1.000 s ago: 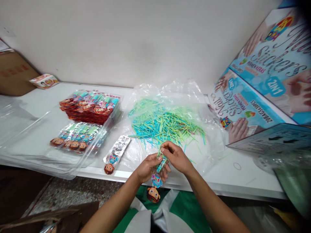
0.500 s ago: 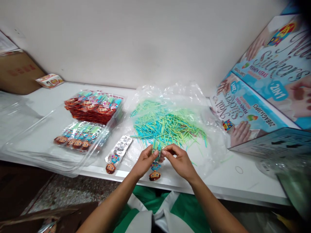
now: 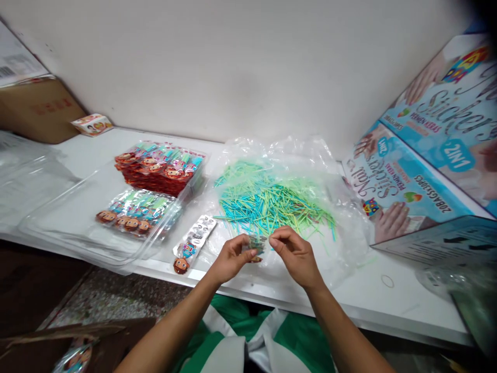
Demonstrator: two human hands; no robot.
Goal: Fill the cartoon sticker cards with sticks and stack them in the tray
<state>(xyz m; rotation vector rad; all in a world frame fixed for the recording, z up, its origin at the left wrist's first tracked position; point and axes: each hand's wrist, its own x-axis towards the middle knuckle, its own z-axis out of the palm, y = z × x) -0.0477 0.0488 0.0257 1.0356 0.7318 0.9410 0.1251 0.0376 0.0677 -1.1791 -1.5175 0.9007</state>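
My left hand (image 3: 233, 259) is closed on a small clear printed packet (image 3: 256, 243), gripped between thumb and fingers; the packet is tilted and blurred. Just to its right, my right hand (image 3: 295, 254) has thumb and forefinger pinched together, and what they hold, if anything, is too small to make out. Behind both hands, a loose pile of thin blue and green sticks (image 3: 267, 202) lies on a clear plastic bag (image 3: 334, 259). Left of my hands, a flat packet with a cartoon head (image 3: 194, 241) rests on the bag's edge.
A clear plastic tray (image 3: 58, 228) holds a stack of filled packets (image 3: 155, 168) and a smaller row (image 3: 134, 212). Printed display boxes (image 3: 404, 176) stand at right, near a rubber band (image 3: 387, 281). A brown carton (image 3: 42, 111) and a small box (image 3: 92, 124) sit back left.
The packet hung upright between both hands, its cartoon head downward; now it is tilted up in my left hand. My right hand has moved slightly right, off the packet. The view has shifted a little.
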